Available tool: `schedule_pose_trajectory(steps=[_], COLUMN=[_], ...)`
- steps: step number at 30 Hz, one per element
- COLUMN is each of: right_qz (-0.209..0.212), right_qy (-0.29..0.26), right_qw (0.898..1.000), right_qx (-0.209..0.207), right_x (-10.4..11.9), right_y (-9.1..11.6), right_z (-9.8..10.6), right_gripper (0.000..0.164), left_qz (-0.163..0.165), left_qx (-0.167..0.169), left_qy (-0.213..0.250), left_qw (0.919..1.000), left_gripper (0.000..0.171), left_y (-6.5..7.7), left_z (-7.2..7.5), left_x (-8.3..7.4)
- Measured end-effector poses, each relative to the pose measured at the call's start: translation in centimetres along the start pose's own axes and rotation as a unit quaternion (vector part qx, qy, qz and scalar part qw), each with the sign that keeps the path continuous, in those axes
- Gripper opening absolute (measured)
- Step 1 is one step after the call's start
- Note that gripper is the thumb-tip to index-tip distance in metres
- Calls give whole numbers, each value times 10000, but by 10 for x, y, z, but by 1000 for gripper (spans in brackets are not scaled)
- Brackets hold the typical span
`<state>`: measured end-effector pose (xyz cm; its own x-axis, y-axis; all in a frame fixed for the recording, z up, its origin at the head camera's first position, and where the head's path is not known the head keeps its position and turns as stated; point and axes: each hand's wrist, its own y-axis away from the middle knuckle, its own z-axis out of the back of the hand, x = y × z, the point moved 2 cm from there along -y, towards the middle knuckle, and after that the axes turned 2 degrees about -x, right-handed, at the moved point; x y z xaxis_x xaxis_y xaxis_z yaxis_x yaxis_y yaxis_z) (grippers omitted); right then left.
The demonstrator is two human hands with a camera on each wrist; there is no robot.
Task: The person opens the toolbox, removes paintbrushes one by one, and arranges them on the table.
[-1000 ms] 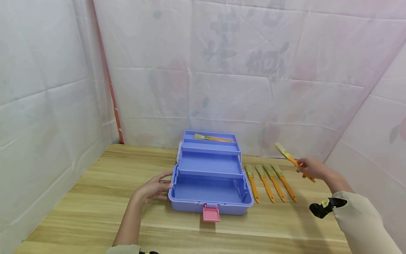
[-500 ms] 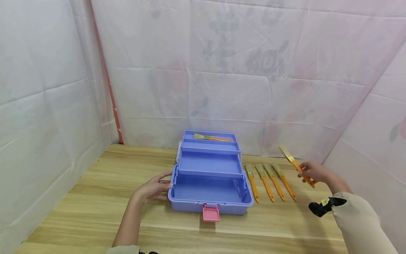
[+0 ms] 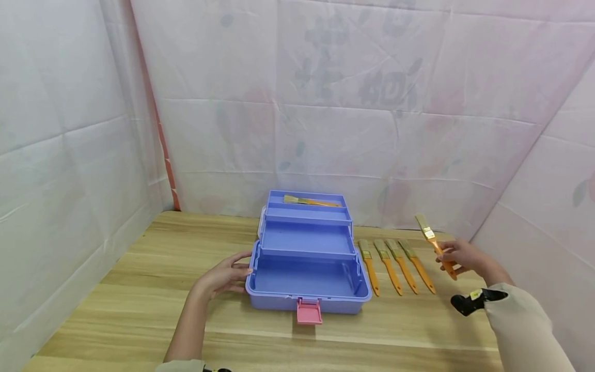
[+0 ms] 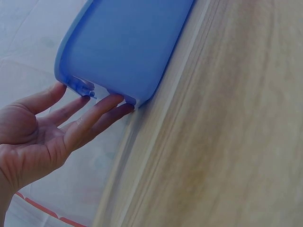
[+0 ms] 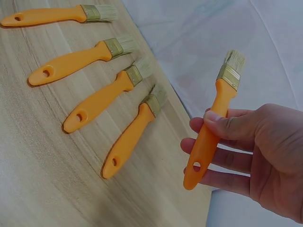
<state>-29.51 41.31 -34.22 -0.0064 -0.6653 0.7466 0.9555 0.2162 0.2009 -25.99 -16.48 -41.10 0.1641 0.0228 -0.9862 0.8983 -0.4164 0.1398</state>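
Observation:
My right hand (image 3: 461, 255) holds a paintbrush (image 3: 428, 233) by its orange handle, bristles up, to the right of several like paintbrushes (image 5: 97, 101) on the table. In the right wrist view, the thumb presses the held handle against the fingers. At the middle stands a periwinkle-blue tiered toolbox (image 3: 309, 306), its trays raised in steps and its pink latch (image 3: 309, 313) hanging at the front. One paintbrush (image 3: 316, 202) lies in the top tray. My left hand (image 3: 228, 275) rests on the toolbox's left side, thumb at the rim, with extended fingers (image 4: 97, 111) touching the wall.
The wood-grain table (image 3: 153, 289) runs back to a pale printed cloth wall (image 3: 334, 129), with further cloth walls at left and right. Side by side, the lying paintbrushes sit close along the toolbox's right side. Its lower tray and deep base hold nothing visible.
My right hand has shifted slightly right and lower, and the held paintbrush has turned more upright. The left hand, the toolbox and the lying paintbrushes have stayed in place.

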Motion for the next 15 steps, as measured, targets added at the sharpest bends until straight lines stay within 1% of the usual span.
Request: schedule_pose_trajectory(steps=[5, 7, 11, 15], right_qz=[19, 44, -3, -164], right_qy=[-320, -389, -438, -376], right_qw=[9995, 9992, 9989, 9983], right_qx=[-13, -17, -152, -415], right_x=[-11, -14, -24, -33], right_y=[-2, -3, -4, -5], right_z=[-4, -6, -10, -13], right_gripper=[28, 27, 34, 41], left_qz=[-4, 6, 10, 2], left_qx=[34, 31, 34, 79], left_qy=[2, -11, -27, 5], left_qw=[10000, 10000, 10000, 10000], left_gripper=[62, 62, 62, 63], left_y=[1, 1, 1, 1], left_z=[1, 1, 1, 1], left_x=[-1, -1, -1, -1])
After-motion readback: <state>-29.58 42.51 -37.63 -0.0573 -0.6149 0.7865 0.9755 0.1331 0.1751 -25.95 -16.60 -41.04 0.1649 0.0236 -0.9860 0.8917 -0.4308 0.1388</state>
